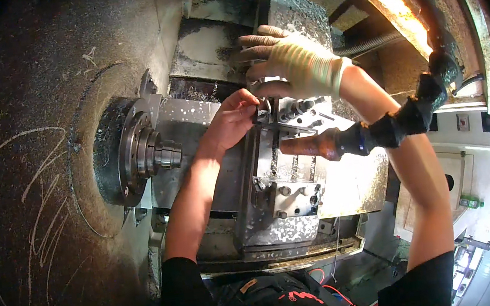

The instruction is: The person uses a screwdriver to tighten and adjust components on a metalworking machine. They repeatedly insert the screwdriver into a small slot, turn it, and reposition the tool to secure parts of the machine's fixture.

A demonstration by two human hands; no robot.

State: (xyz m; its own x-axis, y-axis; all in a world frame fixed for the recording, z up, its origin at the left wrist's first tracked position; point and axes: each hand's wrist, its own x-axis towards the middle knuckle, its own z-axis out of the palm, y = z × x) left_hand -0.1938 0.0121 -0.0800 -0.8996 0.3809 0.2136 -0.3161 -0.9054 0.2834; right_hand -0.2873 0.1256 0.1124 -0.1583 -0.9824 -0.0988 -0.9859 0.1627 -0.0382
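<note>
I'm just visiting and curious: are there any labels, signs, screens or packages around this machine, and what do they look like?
Small panel plate: on the pale wall at the right, square, light with a red mark.
Dark square: just right of it on the same wall, perhaps a switch or screen; too small to tell.
Green bottle: lower right on a pale ledge, lying or leaning, green with a light band.
No other packages or screens show.

A small dark metal part [263,113] sits at the top edge of the tool block [286,166], pinched by the fingertips of the bare left hand [232,121]. The block is grey steel, slotted, bolted, flecked with chips, and stands just right of the chuck [144,152].
</note>
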